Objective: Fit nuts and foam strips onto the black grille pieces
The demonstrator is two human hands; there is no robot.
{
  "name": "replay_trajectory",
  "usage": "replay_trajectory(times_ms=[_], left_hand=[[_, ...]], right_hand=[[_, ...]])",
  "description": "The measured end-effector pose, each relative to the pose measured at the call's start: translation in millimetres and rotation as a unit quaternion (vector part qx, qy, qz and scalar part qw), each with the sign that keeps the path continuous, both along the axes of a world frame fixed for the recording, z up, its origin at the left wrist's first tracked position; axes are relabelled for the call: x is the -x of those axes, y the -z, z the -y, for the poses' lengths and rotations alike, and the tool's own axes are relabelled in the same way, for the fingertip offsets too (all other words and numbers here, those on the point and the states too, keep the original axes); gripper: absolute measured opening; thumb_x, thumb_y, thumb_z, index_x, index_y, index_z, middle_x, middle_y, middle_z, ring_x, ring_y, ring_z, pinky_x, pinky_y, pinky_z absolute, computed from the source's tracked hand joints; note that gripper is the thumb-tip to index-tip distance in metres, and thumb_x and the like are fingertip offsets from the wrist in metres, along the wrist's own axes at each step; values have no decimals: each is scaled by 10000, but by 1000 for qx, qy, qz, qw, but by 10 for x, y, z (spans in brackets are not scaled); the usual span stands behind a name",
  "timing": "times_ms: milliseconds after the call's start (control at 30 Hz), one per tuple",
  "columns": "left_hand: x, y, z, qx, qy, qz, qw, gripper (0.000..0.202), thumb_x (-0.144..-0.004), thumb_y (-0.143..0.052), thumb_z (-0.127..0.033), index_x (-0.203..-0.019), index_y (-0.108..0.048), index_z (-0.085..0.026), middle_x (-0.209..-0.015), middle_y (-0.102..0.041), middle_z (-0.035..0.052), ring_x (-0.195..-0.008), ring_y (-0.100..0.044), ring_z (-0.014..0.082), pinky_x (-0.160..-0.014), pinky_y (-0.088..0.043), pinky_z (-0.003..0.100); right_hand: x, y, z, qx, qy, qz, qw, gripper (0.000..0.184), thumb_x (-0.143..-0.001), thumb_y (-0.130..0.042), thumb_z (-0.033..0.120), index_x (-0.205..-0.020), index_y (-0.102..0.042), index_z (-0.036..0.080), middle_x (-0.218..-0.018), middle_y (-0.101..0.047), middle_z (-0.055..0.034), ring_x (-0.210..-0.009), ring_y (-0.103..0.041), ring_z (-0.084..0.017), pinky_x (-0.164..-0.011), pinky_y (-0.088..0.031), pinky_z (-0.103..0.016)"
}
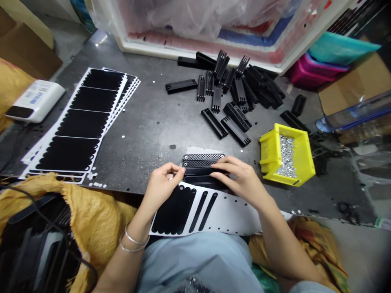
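head view: left hand (163,181) is holding thumb and finger nearly together beside black bars (198,171), right hand (240,177) slightly parted across their right ends; firm hold unclear. bars are lying on table (146,126), probably light, stiff; ends suit gripping.

Crosshatched black on the bars (201,164), black strips (208,212) on a white sheet (235,215), bright yellow bin (271,154), silver pieces (286,158), dark grey desk (146,118)!

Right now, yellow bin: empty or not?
Not empty: the yellow bin holds small silvery pieces, bare inner wall showing beside them. Depth: can't tell.
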State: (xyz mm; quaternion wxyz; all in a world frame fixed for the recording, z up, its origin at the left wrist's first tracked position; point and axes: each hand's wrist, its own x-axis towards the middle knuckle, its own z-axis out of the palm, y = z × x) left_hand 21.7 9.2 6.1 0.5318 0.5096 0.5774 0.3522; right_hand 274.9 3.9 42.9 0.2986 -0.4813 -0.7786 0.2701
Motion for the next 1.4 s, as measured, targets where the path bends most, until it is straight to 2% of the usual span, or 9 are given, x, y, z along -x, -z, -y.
replay_trajectory(times_ms=[333, 600, 733, 833, 933, 1133, 1233, 1333, 1400], left_hand=[[12, 33, -30, 2, -8, -17, 1000, 339, -799, -761, -479, -779, -710, -145, -686, -654, 9, -525, -450, 68, -502, -317, 190], [-98, -105, 165, -44, -52, 6, 998, 313, -887, -724, -452, -1023, -719, -169, -554, -455, -74, -483, -357, 64, -464, -264, 174], [-131, -281, 331, -82, -90, 23, 992, 335, -923, -690, -480, -1071, -720, -181, -574, -505, -61, -471, -368, 64, -451, -280, 172], [-59, -372, 385, -67, -30, 34, 997, 333, -877, -724, -490, -981, -758, -175, -659, -640, -16, -511, -481, 80, -483, -369, 177], [-13, -390, 438, -27, 58, 23, 998, 291, -841, -752, -448, -804, -763, -160, -707, -703, 13, -604, -587, 125, -570, -466, 207], [-54, -254, 543, -44, 14, -12, 999, 331, -882, -704, -451, -718, -705, -163, -655, -665, -11, -611, -575, 131, -575, -461, 215], [44, -167, 503, -41, -5, -35, 999, 327, -901, -695, -469, -754, -701, -177, -694, -681, -12, -643, -596, 141, -600, -467, 222], [182, -126, 400, -55, 31, -41, 997, 264, -902, -713, -462, -963, -755, -209, -935, -762, 16, -842, -674, 182, -746, -509, 244], [236, -125, 309, -73, 48, -37, 995, 258, -906, -712, -451, -1016, -753, -222, -1019, -765, 21, -921, -679, 191, -815, -506, 254]], right_hand=[[-199, 207, -17, 23, 40, -98, 994, 118, -957, -672, 202, -978, -784, 234, -907, -710, -28, -737, -640, -141, -624, -515, -285], [60, 103, 288, -127, 78, 8, 989, 203, -965, -704, 271, -1160, -757, 249, -1141, -648, -105, -1001, -606, -239, -852, -495, -413], [403, -4, 550, -27, -27, -71, 997, 240, -996, -675, 284, -1232, -685, 239, -1007, -729, -29, -940, -641, -190, -853, -457, -374], [496, -28, 604, 1, 25, -152, 988, 175, -1001, -663, 228, -1172, -696, 241, -904, -725, 9, -817, -628, -154, -790, -450, -340], [478, -26, 607, -47, 42, -130, 990, 184, -993, -675, 220, -1170, -712, 250, -940, -733, -4, -841, -641, -160, -795, -446, -351], [403, -104, 857, -197, 11, -4, 980, 259, -965, -690, 174, -1205, -714, 268, -1153, -713, -80, -1068, -641, -238, -891, -486, -426], [274, -211, 940, -31, -77, -181, 980, 134, -952, -730, 300, -1078, -689, 281, -1159, -673, -50, -1063, -675, -235, -909, -563, -447], [110, -283, 755, 150, -32, -398, 905, 197, -934, -742, 399, -1038, -617, 289, -1087, -581, -7, -718, -666, -124, -610, -617, -320], [54, -274, 506, 151, 16, -380, 912, 176, -927, -750, 329, -1055, -635, 293, -1059, -549, 2, -638, -588, -84, -499, -552, -249]])
